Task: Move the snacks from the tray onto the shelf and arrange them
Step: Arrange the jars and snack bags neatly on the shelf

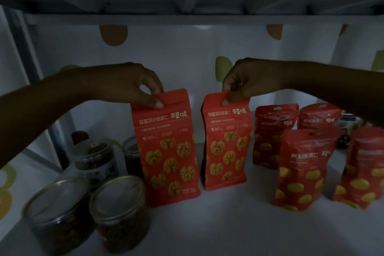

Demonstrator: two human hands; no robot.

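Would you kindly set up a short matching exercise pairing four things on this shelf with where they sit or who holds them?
Things:
1. left walnut pouch
2. right walnut pouch
3. metal-lidded jars
4. chestnut pouches

States:
A. standing free at the shelf's right
B. pinched at the top by the right hand
C. front left of the shelf
D. pinched at the top by the left hand

Pairs: 1-D, 2-B, 3-C, 4-A

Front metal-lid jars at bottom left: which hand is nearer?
Left. The left hand pinches the top of a walnut bag standing right beside the jars; the right hand pinches the next walnut bag, farther right.
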